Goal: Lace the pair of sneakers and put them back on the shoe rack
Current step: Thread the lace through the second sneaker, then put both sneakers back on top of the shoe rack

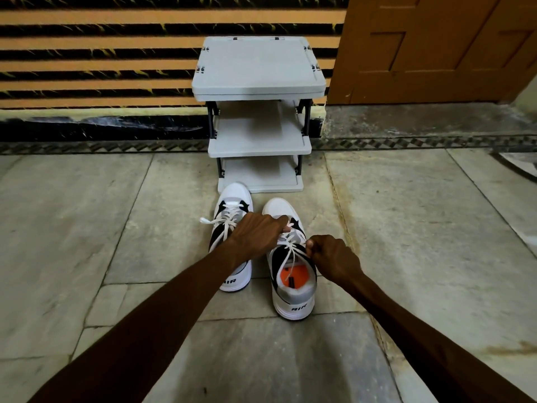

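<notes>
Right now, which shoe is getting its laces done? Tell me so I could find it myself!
Find the grey shoe rack against the striped wall; two white, grey and black sneakers sit on the floor just in front of it. It's the right sneaker, nearer the camera, with both hands, left hand and right hand, pulling its white lace. Only this one shows an orange insole; the left sneaker doesn't.

1 head-worn wide-angle view looks forward and down from above the floor (pixel 116 228), facing the shoe rack (pixel 258 82) against the wall.
</notes>
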A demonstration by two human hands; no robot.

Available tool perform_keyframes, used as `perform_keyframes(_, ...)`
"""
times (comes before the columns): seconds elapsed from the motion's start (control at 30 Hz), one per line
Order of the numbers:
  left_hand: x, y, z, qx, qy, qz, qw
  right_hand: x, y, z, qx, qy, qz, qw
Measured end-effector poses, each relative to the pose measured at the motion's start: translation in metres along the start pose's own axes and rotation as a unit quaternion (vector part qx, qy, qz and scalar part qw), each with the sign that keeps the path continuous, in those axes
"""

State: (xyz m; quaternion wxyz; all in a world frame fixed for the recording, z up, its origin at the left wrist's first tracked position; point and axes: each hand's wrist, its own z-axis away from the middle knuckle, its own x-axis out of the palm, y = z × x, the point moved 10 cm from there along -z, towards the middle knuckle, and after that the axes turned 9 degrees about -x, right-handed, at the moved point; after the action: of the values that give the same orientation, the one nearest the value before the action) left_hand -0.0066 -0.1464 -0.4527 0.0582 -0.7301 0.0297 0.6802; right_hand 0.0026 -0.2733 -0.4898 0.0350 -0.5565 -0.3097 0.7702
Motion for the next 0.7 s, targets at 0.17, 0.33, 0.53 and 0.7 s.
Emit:
perform_keyframes(0.17, 0.01, 0.0, 0.004, -0.05, -0.054, 0.042, 0.996, -0.001, -0.012, 0.007, -0.064, -0.036, -0.167, 0.983)
perform_keyframes(0.33, 0.018, -0.009, 0.012, -0.123, -0.121, 0.186, 0.967, 0.017, -0.039, 0.043, -0.172, -0.194, 0.027, 0.965)
perform_keyframes(0.53, -0.002, -0.025, 0.031, -0.175, -0.068, 0.228, 0.956, 0.037, -0.057, 0.048, -0.267, -0.135, 0.233, 0.925)
perform_keyframes(0.7, -0.017, -0.05, 0.055, -0.229, -0.01, 0.142, 0.963, 0.03, -0.077, 0.031, -0.229, -0.106, 0.218, 0.943)
